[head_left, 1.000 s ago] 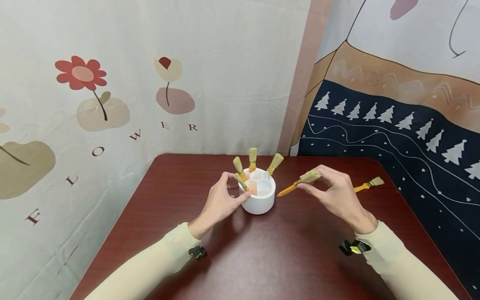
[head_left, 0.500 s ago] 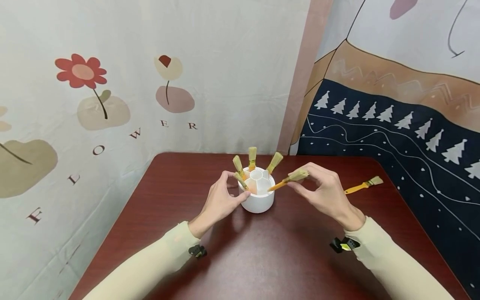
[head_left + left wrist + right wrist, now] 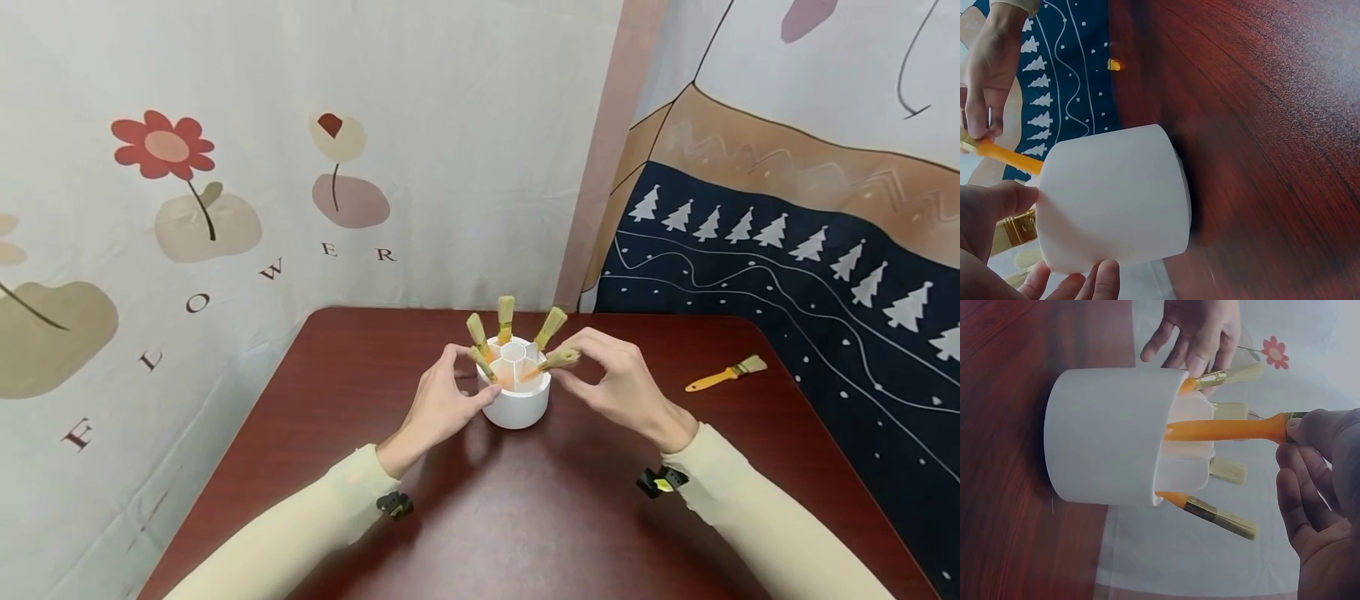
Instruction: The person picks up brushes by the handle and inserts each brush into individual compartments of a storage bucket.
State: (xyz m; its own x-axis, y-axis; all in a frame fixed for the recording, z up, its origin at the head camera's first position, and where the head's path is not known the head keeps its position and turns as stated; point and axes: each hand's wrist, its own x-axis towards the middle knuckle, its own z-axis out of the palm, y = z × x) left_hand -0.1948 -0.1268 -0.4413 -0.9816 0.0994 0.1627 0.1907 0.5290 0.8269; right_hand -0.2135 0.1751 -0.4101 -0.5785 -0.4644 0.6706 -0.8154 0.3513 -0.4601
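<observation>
A white round container, split into compartments around a central ring, stands on the table. My left hand grips its left side, thumb near the front of the rim and fingers around the side. My right hand pinches a paintbrush near its metal band. Its orange handle tip points down into the front-right compartment, seen just inside the rim in the right wrist view. Several other paintbrushes stand bristles up in the container, among them a back brush, a right-hand brush and a front-left brush beside my left thumb.
One more paintbrush with an orange handle lies on the right part of the dark red table. Behind the table hangs a pale cloth printed with flowers; a navy cloth with white trees hangs at the right.
My right hand has moved left with its paintbrush, from beside the container to over it, and the handle tip has entered a compartment. The left hand has kept its hold.
</observation>
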